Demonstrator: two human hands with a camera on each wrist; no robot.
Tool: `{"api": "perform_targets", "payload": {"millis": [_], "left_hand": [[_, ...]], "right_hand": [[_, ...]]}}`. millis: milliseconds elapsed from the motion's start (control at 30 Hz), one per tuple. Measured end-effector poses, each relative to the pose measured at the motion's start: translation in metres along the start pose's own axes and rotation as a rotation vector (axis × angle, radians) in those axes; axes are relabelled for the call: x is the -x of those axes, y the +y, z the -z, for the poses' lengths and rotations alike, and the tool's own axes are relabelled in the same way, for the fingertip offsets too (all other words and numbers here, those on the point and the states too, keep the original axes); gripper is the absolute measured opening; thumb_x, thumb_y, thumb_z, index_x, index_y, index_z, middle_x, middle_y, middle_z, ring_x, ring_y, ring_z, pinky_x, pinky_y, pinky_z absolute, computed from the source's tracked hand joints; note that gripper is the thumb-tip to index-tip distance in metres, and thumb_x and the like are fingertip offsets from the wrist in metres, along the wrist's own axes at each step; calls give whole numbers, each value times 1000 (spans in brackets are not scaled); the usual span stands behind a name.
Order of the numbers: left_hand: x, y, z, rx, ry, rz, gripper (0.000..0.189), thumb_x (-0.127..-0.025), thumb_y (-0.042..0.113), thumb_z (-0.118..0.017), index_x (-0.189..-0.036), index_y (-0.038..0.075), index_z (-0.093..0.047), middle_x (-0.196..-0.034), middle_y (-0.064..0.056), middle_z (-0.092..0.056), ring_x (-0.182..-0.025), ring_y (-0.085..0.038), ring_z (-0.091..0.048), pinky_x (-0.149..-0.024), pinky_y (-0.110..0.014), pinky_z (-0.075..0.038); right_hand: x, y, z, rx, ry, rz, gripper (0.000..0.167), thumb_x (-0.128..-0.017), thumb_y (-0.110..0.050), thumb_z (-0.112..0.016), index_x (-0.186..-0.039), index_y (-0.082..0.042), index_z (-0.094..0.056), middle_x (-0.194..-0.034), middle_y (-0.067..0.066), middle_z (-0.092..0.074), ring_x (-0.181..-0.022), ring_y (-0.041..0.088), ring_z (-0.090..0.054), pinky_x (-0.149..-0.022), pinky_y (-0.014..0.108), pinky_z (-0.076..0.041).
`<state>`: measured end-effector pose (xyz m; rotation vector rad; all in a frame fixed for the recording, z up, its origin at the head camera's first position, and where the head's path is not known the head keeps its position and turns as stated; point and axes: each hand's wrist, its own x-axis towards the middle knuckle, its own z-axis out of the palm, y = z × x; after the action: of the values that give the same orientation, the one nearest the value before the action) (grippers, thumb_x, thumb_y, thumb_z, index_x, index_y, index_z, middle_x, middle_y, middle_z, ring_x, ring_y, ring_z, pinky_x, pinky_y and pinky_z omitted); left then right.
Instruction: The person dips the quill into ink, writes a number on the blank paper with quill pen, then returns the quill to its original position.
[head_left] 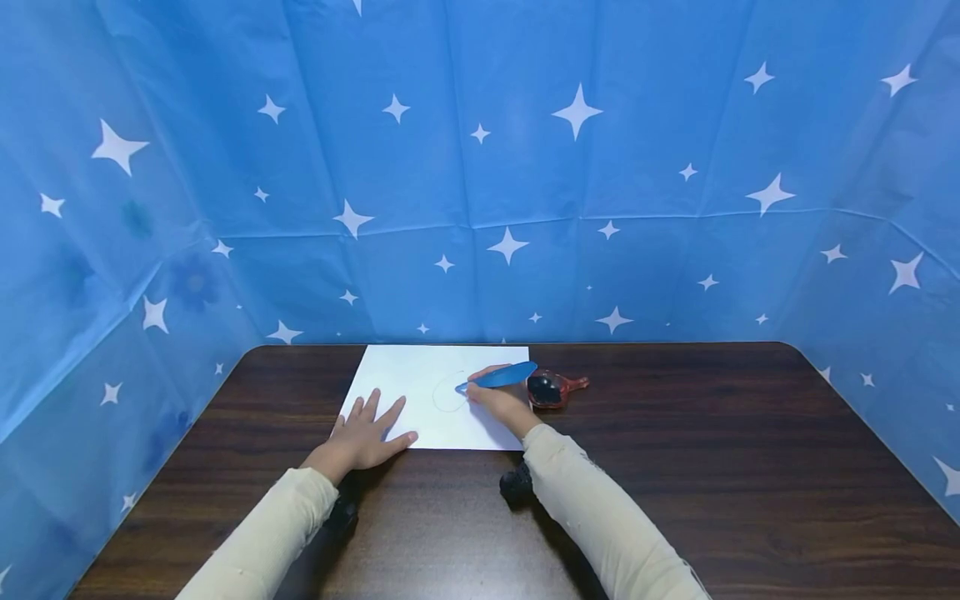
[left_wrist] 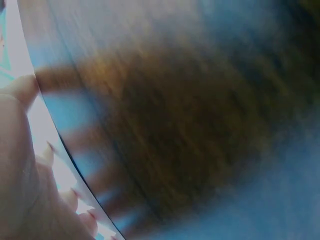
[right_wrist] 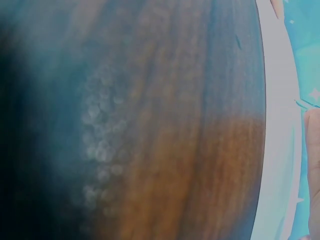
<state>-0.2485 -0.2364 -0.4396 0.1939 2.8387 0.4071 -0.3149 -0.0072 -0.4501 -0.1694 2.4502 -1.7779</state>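
A sheet of white paper [head_left: 397,367] lies at the far side of the table, with a thin, faint round outline drawn on it. My left hand [head_left: 360,437] rests flat with spread fingers on the paper's near left corner; in the left wrist view, thumb and fingertips [left_wrist: 70,199] show along the paper's edge. Between thumb and fingers, my right hand [head_left: 504,402] holds a blue pen [head_left: 504,375] with a broad, leaf-shaped body. Its tip is at the drawn outline. In the right wrist view only a bit of the right hand [right_wrist: 313,160] shows at the edge.
Just right of the paper sits a small glossy red object [head_left: 553,389] with a dark oval face and a short stem. The dark wood table [head_left: 720,450] meets a blue star-patterned curtain [head_left: 465,183] at its back and sides.
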Motion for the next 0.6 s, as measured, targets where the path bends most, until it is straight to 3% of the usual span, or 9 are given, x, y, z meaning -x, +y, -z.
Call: {"api": "perform_targets", "payload": {"millis": [267,600], "left_hand": [[1,1,2,1,-23,5,73,-97,56,-40,-155,16,-18,-157,-28,-2,-142,-51,1,-109,-68,-3],[-2,2,3,2,-46,25,74,-97,58,-38,-155,17,-18,-157,-28,0,-142,-50,2,-109,-67,-3]], "right_hand": [[-2,0,-2,-24,-2,9,13,-88,-8,-63,-98,-1,-67,-85,7,-68,-72,10,-57,-77,29,-48],[-4,1,-11,-50,-68,17,17,-91,-7,-57,-103,3,-61,-93,11,-64,-80,15,-56,-83,31,-45]]}}
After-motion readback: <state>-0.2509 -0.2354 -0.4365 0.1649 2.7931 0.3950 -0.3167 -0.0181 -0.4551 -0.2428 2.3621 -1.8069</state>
